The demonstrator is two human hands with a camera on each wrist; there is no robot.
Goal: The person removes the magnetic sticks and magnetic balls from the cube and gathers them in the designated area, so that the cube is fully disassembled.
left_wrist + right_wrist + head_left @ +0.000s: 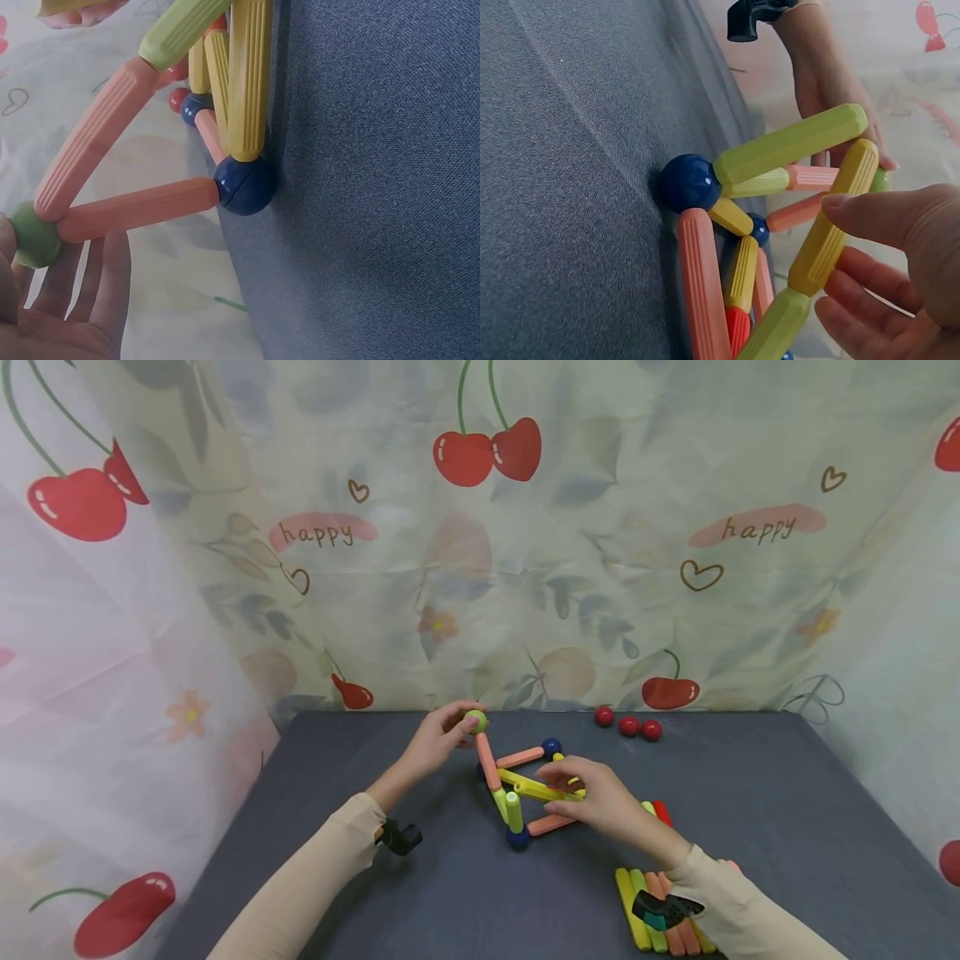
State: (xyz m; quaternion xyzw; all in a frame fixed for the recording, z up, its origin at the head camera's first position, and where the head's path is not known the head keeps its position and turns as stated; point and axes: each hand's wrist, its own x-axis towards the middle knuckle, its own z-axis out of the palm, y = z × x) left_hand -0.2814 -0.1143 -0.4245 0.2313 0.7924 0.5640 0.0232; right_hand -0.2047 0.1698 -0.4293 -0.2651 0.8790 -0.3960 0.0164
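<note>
My left hand (438,742) pinches a green ball (476,721) at the top of a magnetic-stick frame. Two pink sticks (139,208) meet at that ball; one runs down to a blue ball (246,184) on the table, the other joins a light green stick (180,34). My right hand (603,793) holds a yellow stick (834,217) between thumb and fingers. Its lower end meets a green stick (780,326). A free-ended green stick (791,150) leans up from the near blue ball (690,183), close to the yellow stick's upper end, apparently apart from it.
Three red balls (628,726) lie along the table's far edge. Several loose sticks (637,902) lie in a row under my right forearm, with a red stick (662,812) beyond them. A patterned curtain (480,568) hangs behind the grey table (450,902).
</note>
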